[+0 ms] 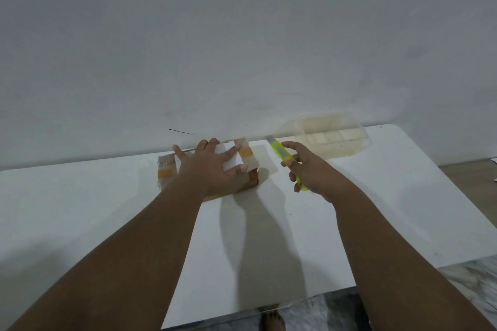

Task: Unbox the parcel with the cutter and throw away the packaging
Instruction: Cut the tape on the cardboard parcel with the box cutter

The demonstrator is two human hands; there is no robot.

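Observation:
A small cardboard parcel [248,157] wrapped in clear tape, with a white label and orange patches, lies on the white table [107,196] near the wall. My left hand [208,166] rests flat on top of it with fingers spread, covering most of it. My right hand [306,166] is closed around a neon yellow-green cutter [281,152], held just right of the parcel and apart from it. The cutter's blade tip points up and away toward the wall.
A clear plastic container [333,134] stands at the back right of the table against the white wall. The table's right edge borders a wooden floor strip, and marbled flooring and a bare foot [271,321] show below the near edge.

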